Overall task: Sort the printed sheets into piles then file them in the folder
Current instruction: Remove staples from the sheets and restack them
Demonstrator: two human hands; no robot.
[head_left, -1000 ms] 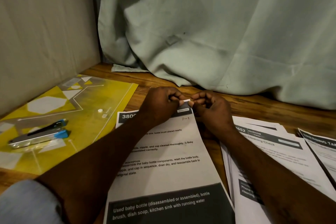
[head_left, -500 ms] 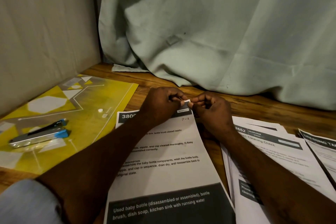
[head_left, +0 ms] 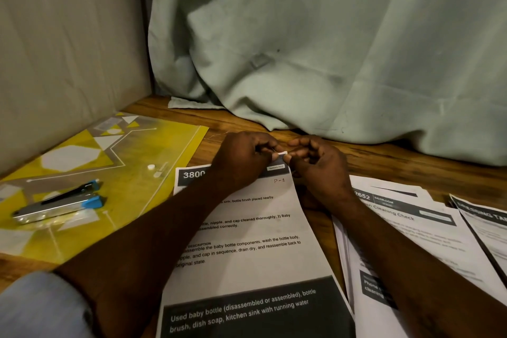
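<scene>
A printed sheet headed 3800 (head_left: 247, 252) lies in front of me on the wooden table. My left hand (head_left: 241, 162) and my right hand (head_left: 318, 170) meet at its top right corner, and both pinch a small white bit (head_left: 280, 154) there, the upturned corner or a strip. To the right lies a pile headed 2652 (head_left: 406, 225), with another sheet (head_left: 485, 225) at the far right. The yellow folder (head_left: 115, 173) lies flat on the left.
A blue and silver stapler (head_left: 59, 204) rests on the folder. A pale green curtain (head_left: 329, 49) hangs down onto the table's back edge, and a beige panel (head_left: 63, 44) closes the left side. Bare wood (head_left: 411, 164) shows behind the piles.
Both hands stay pinched at the sheet's top corner; the fingers have shifted only slightly. The sheets, folder and stapler have not moved.
</scene>
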